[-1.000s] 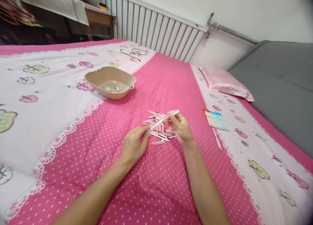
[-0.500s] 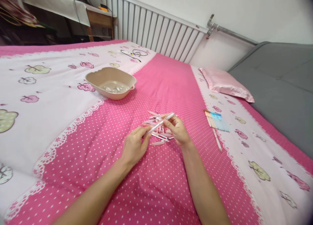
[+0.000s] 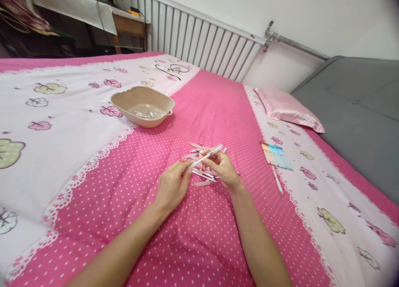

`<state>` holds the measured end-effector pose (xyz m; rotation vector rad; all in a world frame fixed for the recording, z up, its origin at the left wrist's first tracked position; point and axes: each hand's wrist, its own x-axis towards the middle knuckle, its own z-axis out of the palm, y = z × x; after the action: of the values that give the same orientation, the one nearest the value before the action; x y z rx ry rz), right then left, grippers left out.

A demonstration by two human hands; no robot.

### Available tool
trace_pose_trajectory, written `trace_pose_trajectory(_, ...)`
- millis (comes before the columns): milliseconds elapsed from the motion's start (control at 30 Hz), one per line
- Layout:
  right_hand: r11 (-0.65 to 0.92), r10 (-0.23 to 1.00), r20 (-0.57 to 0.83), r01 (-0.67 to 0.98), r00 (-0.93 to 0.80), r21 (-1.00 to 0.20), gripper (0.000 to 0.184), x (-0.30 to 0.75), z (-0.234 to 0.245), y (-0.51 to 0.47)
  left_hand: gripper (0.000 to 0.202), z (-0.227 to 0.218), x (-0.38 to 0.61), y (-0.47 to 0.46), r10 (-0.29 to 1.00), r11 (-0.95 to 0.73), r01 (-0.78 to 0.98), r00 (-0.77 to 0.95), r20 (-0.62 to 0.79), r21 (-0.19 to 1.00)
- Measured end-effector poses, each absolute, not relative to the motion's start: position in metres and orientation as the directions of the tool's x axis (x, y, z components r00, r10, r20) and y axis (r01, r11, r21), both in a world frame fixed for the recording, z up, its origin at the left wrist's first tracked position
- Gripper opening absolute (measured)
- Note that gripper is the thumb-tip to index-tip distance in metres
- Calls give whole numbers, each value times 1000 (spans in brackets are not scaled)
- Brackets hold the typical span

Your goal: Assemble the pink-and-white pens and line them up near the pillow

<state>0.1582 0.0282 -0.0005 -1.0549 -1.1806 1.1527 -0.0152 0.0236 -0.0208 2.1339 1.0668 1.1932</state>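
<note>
Both my hands hold one thin white pen (image 3: 206, 156) just above a small pile of pink and white pens (image 3: 202, 173) on the pink dotted bedspread (image 3: 199, 233). My left hand (image 3: 171, 187) pinches its lower end between thumb and fingers. My right hand (image 3: 222, 167) grips it nearer the upper end, fingers curled round it. The pen slants up to the right. Part of the pile is hidden behind my right hand.
A beige bowl (image 3: 124, 102) with small white bits in it stands at the back left. A row of pens with blue caps (image 3: 277, 154) lies to the right, one loose pen (image 3: 277, 179) below it. A pink pillow (image 3: 288, 109), a grey mattress (image 3: 358, 112) and a radiator (image 3: 199, 39) lie beyond.
The pen between my hands has slid a little left and down toward my left hand. Both hands keep their grip and hardly move.
</note>
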Motion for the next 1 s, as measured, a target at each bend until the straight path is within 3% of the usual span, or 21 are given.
trace_pose_trajectory(1000,114,993,114,-83,0,-990,25,157,2,26,24,-22,-16,24,807,-590,385,327,492,710)
